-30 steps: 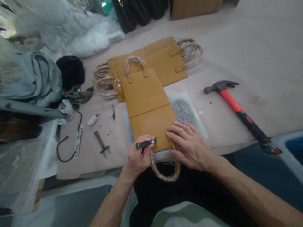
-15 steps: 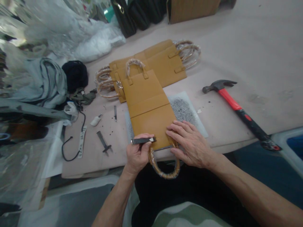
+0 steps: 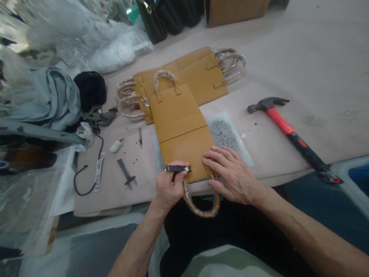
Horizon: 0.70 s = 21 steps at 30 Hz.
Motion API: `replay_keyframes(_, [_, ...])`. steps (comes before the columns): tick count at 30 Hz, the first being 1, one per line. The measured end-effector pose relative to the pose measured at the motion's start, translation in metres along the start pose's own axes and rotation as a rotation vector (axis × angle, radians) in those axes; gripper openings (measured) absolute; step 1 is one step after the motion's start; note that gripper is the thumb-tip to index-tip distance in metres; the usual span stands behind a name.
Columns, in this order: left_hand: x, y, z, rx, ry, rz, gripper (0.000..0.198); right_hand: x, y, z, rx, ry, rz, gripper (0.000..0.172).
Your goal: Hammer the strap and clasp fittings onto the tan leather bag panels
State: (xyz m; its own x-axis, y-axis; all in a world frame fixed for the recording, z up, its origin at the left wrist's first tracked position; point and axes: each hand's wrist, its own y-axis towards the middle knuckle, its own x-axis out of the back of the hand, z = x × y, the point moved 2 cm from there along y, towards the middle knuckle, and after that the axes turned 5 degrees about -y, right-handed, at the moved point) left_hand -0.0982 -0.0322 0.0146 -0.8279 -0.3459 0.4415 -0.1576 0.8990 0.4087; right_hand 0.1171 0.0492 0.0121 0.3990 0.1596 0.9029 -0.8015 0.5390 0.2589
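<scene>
A mustard-yellow leather bag panel [image 3: 184, 150] lies in front of me, with a plastic-wrapped handle [image 3: 201, 212] hanging over the table edge at its near end. My left hand [image 3: 170, 188] pinches a dark metal punch [image 3: 175, 168], held almost level above the panel's near left corner by the handle base. Stretched out flat, my right hand [image 3: 230, 173] rests on the panel's near right corner and the other handle base. Under the panel is a worn, pitted pale board [image 3: 226, 130].
A claw hammer [image 3: 291, 132] lies at right. More yellow panels [image 3: 201, 73] with wrapped handles are stacked behind. At left lie a pronged punch [image 3: 127, 173], a thin metal rod [image 3: 140, 137], a small white bottle [image 3: 116, 146] and a black cord [image 3: 77, 181]. A cardboard box [image 3: 236, 11] stands behind.
My left hand has shifted slightly right, and the outer end of the punch has moved right and a little up. My right hand stays on the panel.
</scene>
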Motion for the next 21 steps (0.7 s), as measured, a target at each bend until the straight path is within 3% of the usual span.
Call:
replay_keyframes(5, [-0.001,0.005,-0.003,-0.038,0.029,0.007,0.012,-0.001,0.0,-0.003,-0.001,0.058,-0.023,0.053])
replay_keyframes(8, [-0.001,0.005,-0.002,-0.032,0.032,0.001,0.012,0.006,-0.005,-0.005,0.008,0.212,-0.155,0.049])
replay_keyframes(11, [-0.001,0.005,-0.001,-0.006,0.032,0.004,0.011,0.023,-0.016,-0.013,-0.156,0.261,-0.348,0.041])
replay_keyframes(15, [-0.001,0.006,0.0,-0.025,0.042,0.02,0.01,0.048,-0.039,-0.045,-0.455,-0.049,-0.483,0.032])
replay_keyframes(17, [-0.001,0.006,0.0,-0.061,0.051,0.019,0.012,0.056,-0.052,-0.068,-0.582,-0.229,-0.436,0.035])
replay_keyframes(21, [-0.003,0.007,0.0,-0.101,0.055,0.032,0.014,0.063,-0.069,-0.108,-0.774,-0.51,-0.146,0.05])
